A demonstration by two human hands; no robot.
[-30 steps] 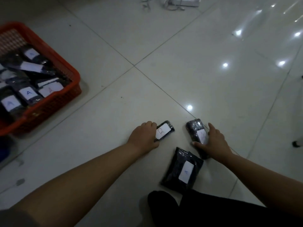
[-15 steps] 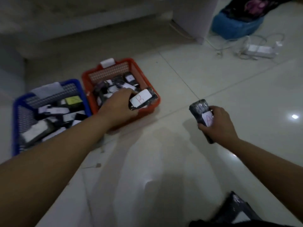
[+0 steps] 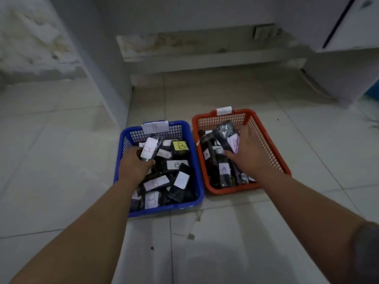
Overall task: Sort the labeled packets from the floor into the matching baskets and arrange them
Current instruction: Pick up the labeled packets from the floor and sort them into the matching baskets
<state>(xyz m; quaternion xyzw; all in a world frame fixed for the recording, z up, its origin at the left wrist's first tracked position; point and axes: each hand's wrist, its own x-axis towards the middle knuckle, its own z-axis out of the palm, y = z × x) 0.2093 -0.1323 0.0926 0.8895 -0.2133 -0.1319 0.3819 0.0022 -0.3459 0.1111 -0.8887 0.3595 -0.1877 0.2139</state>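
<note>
Left hand [image 3: 134,166] clenched round B packet [image 3: 150,149], over blue basket [image 3: 164,209] at 11 o'clock. Right hand [image 3: 249,152] grips A packet [image 3: 226,138], over red basket [image 3: 272,148] at 1 o'clock. Packets likely light, soft, slick film; pinch mid-body.

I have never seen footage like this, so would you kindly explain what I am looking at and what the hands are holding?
There is no machine: a person wears a camera on the head, looking down at both bare arms. On the tiled floor stand a blue basket tagged B and a red basket, each full of dark labeled packets. The left hand holds a packet marked B over the blue basket; the right hand holds a packet marked A over the red one.
</note>
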